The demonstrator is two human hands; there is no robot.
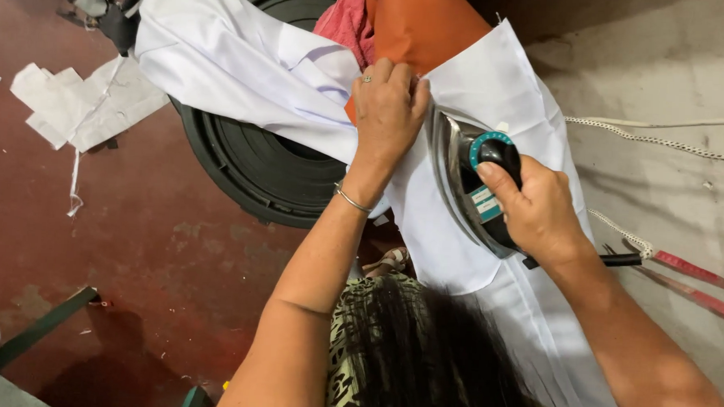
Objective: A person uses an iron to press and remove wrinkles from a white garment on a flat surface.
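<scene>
Right hand (541, 211) clamped on iron (469, 180) mid-cloth (497, 95); left hand (389, 107), fingers together, flattens the fold ahead; lower cloth already looks smooth.

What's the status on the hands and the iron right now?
Right hand gripping iron handle, soleplate on white fabric. Left hand pressing fabric flat beside it. Nothing blocking.

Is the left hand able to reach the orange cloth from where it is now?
Probably yes: the left hand presses the white fabric right beside the orange cloth, with nothing between them.
</scene>
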